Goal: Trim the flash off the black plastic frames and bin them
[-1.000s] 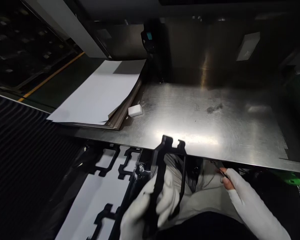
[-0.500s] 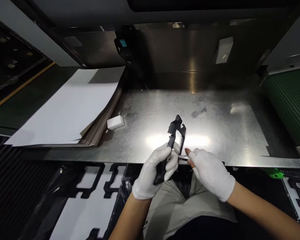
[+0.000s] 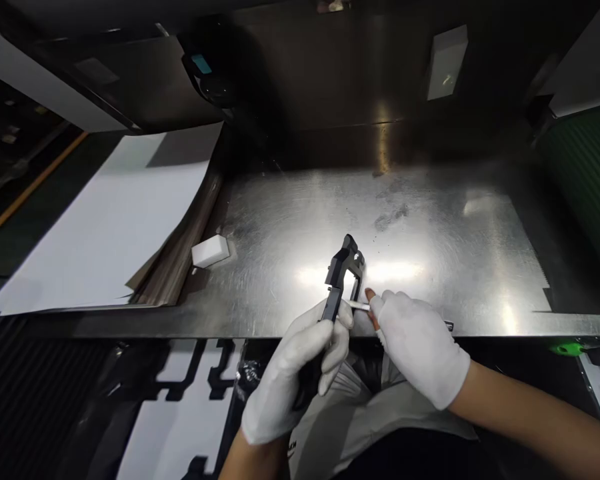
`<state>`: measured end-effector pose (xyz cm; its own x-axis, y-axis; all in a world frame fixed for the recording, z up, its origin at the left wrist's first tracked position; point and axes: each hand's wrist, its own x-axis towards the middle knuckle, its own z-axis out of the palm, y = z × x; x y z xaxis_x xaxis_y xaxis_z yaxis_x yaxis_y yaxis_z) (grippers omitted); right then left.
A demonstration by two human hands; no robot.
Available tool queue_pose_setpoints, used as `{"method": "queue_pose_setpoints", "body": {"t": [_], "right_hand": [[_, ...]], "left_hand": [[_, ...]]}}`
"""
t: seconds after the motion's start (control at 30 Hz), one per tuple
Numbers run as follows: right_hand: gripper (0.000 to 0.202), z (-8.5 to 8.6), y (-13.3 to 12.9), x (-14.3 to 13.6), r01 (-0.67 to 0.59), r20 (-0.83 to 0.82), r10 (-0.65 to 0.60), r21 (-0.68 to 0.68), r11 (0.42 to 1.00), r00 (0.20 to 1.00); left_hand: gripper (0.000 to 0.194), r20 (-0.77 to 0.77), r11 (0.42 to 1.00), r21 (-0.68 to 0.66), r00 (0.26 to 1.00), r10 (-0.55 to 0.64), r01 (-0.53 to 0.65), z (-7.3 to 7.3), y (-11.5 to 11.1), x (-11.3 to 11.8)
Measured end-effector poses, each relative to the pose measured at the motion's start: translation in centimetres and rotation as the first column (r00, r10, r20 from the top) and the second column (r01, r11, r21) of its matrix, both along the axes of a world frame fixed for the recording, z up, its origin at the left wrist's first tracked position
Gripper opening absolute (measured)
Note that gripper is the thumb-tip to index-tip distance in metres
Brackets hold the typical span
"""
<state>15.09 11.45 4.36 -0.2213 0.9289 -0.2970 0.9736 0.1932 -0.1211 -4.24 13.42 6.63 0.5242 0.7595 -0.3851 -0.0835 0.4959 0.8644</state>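
Note:
My gloved left hand is wrapped round one long side of a black plastic frame part, tilted over the metal table's front edge. The frame's far end points up and away, and the hand hides its near end. My right hand, in a white glove with bare thumb and fingertip, pinches a slim pale tool. The tool's tip reaches inside the frame, by its right bar. Whether it touches the bar I cannot tell, and its exact kind is unclear.
A thick stack of white sheets lies left on the metal table. Next to it is a white block. Another white block is on the back panel. Below the edge, black frames lie on white sheets. A green belt is at right.
The view has shifted, so the stack and white block sit further left. The black frame has turned slightly in my left hand, and the tool in my right hand shows at another angle.

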Motion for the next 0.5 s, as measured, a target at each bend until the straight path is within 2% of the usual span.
{"method": "queue_pose_setpoints", "body": {"t": [0.17,0.27,0.37,0.43,0.5], "right_hand": [[0.026,0.6,0.4,1.9,0.148,-0.069,-0.146,0.031,0.988,0.987],[0.030,0.3,1.6,3.4,0.247,-0.023,-0.246,0.048,0.968,0.969],[0.028,-0.1,2.7,4.5,0.290,-0.027,-0.289,0.076,0.954,0.957],[0.030,-0.1,2.6,4.5,0.322,-0.189,-0.293,0.150,0.935,0.937],[0.039,-0.2,1.5,3.7,0.373,-0.491,-0.262,0.144,0.916,0.831]], "left_hand": [[0.037,0.048,0.999,-0.021,0.998,0.042,-0.041,-0.2,0.0,0.0],[0.038,0.214,0.992,-0.075,0.970,0.116,-0.103,-0.8,0.1,-0.1],[0.037,0.422,0.968,-0.174,0.874,0.241,-0.183,-1.4,-0.3,-0.8],[0.035,0.541,0.949,-0.245,0.784,0.305,-0.200,-1.7,-0.9,-1.4],[0.033,0.640,0.939,-0.285,0.691,0.336,-0.192,-2.0,-1.9,-1.8]]}}
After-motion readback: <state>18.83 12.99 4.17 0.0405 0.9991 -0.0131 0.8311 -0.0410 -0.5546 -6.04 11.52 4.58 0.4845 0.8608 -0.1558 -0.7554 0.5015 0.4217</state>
